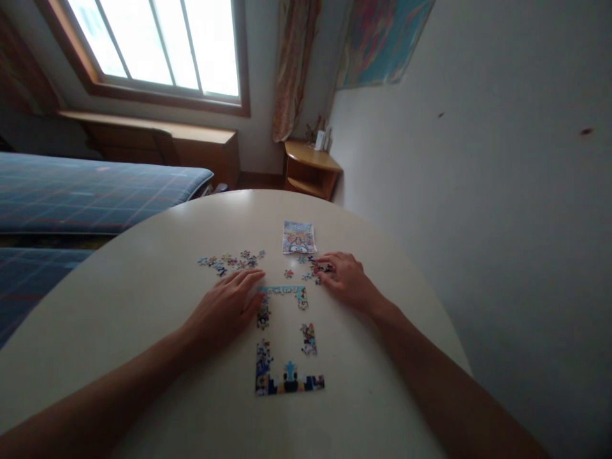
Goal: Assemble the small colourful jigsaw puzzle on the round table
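A partly joined jigsaw border [290, 385] lies on the white round table, with gaps along its left and right sides. My left hand [233, 299] rests at the border's upper left corner, fingers stretched out and apart from any loose piece. Over on the right, my right hand [345, 275] is at a small pile of loose puzzle pieces [306, 275], its fingers bent over them; whether a piece is pinched is hidden. Another scatter of loose pieces [231, 260] lies beyond my left hand. A picture card [299, 238] lies flat behind the border.
The round table [201, 408] fills the foreground, close to the bare wall [502, 223] on the right. To the left is a bed with a blue plaid cover [90, 194]. A corner shelf [312, 156] and a window [162, 44] are at the back.
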`<state>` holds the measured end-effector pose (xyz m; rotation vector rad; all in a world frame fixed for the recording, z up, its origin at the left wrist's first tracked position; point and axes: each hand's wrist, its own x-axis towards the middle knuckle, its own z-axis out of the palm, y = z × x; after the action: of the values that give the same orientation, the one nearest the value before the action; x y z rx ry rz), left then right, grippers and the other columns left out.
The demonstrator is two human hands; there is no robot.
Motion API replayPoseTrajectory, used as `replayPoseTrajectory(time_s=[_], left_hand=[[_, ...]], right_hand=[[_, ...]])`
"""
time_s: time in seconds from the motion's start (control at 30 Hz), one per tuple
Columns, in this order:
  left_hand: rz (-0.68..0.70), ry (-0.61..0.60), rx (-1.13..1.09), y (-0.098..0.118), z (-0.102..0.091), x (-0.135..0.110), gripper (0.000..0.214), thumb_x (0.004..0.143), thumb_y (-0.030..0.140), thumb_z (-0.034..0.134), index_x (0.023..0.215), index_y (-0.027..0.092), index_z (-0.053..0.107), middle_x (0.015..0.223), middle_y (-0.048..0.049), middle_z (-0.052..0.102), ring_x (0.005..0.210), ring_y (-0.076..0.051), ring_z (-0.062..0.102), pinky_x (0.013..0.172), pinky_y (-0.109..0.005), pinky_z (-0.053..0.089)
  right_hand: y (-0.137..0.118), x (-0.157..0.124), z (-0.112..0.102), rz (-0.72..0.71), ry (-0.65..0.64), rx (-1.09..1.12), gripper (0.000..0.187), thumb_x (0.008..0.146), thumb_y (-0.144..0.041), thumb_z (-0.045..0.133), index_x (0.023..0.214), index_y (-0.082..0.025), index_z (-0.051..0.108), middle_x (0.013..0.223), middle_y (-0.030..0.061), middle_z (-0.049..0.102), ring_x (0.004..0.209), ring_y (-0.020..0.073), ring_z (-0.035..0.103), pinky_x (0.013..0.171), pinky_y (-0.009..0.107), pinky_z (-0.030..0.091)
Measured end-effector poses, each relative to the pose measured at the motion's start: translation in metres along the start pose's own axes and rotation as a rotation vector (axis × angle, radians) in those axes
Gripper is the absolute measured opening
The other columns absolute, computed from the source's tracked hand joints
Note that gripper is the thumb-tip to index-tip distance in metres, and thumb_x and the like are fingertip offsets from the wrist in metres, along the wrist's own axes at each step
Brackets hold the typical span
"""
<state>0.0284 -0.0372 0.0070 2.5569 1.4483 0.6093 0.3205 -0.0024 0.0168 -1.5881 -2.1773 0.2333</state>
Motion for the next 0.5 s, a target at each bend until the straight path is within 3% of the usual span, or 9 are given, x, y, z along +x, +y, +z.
replayPoseTrajectory(time_s=[0.1, 0.27, 0.5], left_hand=[[-0.013, -0.008, -0.007, -0.002, 0.001, 0.000, 0.040, 0.100, 0.036, 0.038, 0.132, 0.016, 0.053, 0.137, -0.0126, 0.058, 0.127, -0.029, 0.054, 0.109, -0.050, 0.043], [-0.025, -0.001, 0.015, -0.005, 0.002, 0.000, 0.041, 0.099, 0.037, 0.039, 0.130, 0.016, 0.054, 0.137, -0.0133, 0.058, 0.128, -0.029, 0.052, 0.109, -0.049, 0.043], [-0.028, -0.004, 0.038, -0.008, 0.004, 0.002, 0.043, 0.099, 0.039, 0.037, 0.130, 0.015, 0.055, 0.138, -0.0137, 0.057, 0.127, -0.030, 0.053, 0.109, -0.049, 0.043]], right_hand=[[0.014, 0.000, -0.006, 0.042, -0.031, -0.040, 0.028, 0.090, -0.031, 0.059, 0.114, -0.022, 0.068, 0.125, 0.0106, 0.066, 0.118, 0.0295, 0.055, 0.100, 0.049, 0.039], [0.034, -0.002, -0.019, -0.020, -0.065, -0.020, 0.020, 0.087, -0.026, 0.060, 0.100, -0.019, 0.073, 0.113, 0.0104, 0.070, 0.111, 0.0249, 0.061, 0.103, 0.043, 0.041], [0.031, -0.001, -0.023, 0.023, -0.034, 0.008, 0.022, 0.090, -0.021, 0.057, 0.104, -0.019, 0.074, 0.108, 0.0101, 0.071, 0.103, 0.0231, 0.064, 0.098, 0.040, 0.045]])
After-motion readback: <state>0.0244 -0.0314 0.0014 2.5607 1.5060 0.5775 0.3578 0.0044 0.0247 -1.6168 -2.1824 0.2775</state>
